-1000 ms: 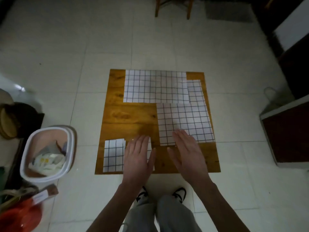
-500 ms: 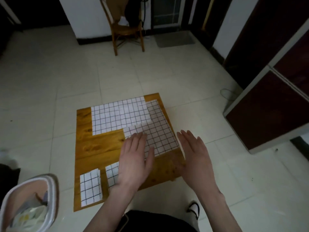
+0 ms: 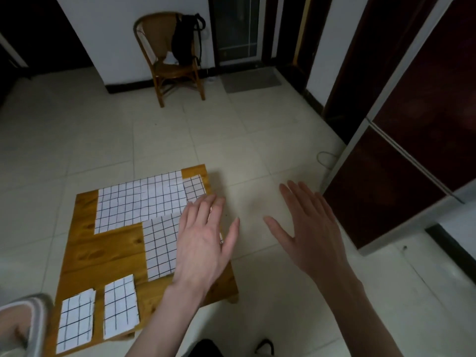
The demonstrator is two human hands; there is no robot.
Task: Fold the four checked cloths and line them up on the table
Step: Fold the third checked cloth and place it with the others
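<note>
Both hands flat, empty: left hand (image 3: 203,243) over unfolded checked cloth (image 3: 162,247) on table (image 3: 103,253); right hand (image 3: 311,228) off-table, above floor.

Table: a low wooden table (image 3: 103,251) stands on pale floor tiles.
Unfolded cloths: a wide checked cloth (image 3: 140,202) lies spread at the far side; a second spread cloth (image 3: 161,247) lies nearer, at the right edge, and runs under the first.
Folded cloths: two small folded checked cloths (image 3: 76,322) (image 3: 119,307) lie side by side, slightly apart, at the near left corner.
Left hand: the left hand (image 3: 203,243) is flat, fingers straight, above the second cloth's right part.
Right hand: the right hand (image 3: 313,233) is spread open over bare floor, right of the table.
Room: a wooden chair (image 3: 171,60) with a black bag (image 3: 185,39) stands by the far wall; a dark cabinet (image 3: 401,161) stands at right.
</note>
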